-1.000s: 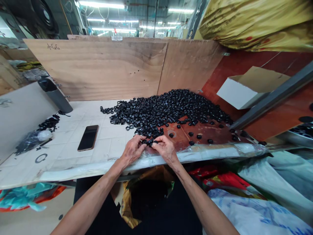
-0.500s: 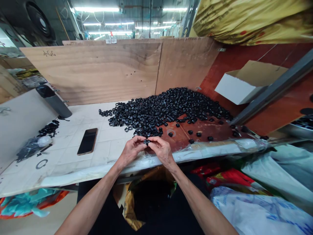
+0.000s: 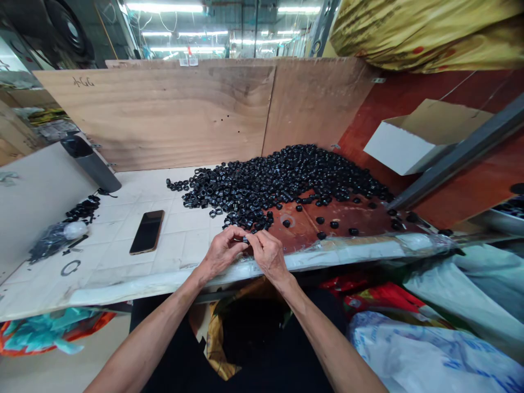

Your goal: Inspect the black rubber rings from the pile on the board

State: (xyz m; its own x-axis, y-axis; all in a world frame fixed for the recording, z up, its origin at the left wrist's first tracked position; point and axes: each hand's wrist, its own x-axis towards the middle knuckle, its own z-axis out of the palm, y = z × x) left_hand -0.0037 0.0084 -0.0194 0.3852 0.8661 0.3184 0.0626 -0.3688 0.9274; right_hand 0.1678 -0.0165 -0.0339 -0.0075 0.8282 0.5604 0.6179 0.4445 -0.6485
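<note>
Pinching a small black piece (image 3: 245,239) between thumb and forefinger of left hand (image 3: 224,250), just at their tips, on their three o'clock side. Meeting it at its own three o'clock with the drawn-together fingertips of right hand (image 3: 268,255), touching or all but touching; cannot tell whether also gripped by these, with the contact partly hidden. Held above the near edge of a table (image 3: 180,221), apart from a heap of black rings (image 3: 282,180) lying close by, from twelve round to two o'clock of the fingers. Strewn singly between two and three o'clock: loose black pieces (image 3: 321,220). Lying flat at nine o'clock, well apart from the hands: a phone (image 3: 147,232). Leaning at ten o'clock: a dark bottle (image 3: 96,169). Seen at two o'clock, farther off: an open box (image 3: 403,147). Gaping at six o'clock, below the table edge: a brown bag (image 3: 216,349).
</note>
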